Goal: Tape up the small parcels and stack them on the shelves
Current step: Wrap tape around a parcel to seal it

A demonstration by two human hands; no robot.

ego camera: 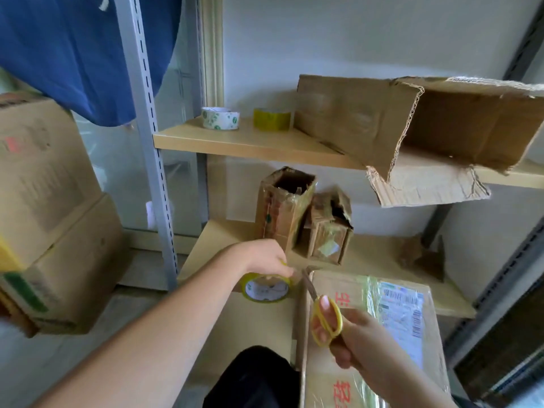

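A flat parcel (368, 328) with red characters and a printed label lies at the lower right of the frame, resting on the lower shelf (450, 301); the right hand (362, 346) grips yellow-handled scissors (322, 312), fingers curled through the loops, blades pointing up-left along the parcel's left edge; just left of the blade tips, the left hand (266, 259) holds a yellow tape roll (266, 288) from above; behind, mid-frame, two small worn boxes (303, 216) stand touching each other; on the upper shelf (235, 142) sit a white tape roll (220, 118), a yellow-green roll (272, 119) and a large torn carton (412, 128) lying on its side; stacked cartons (50, 207) fill the left edge.
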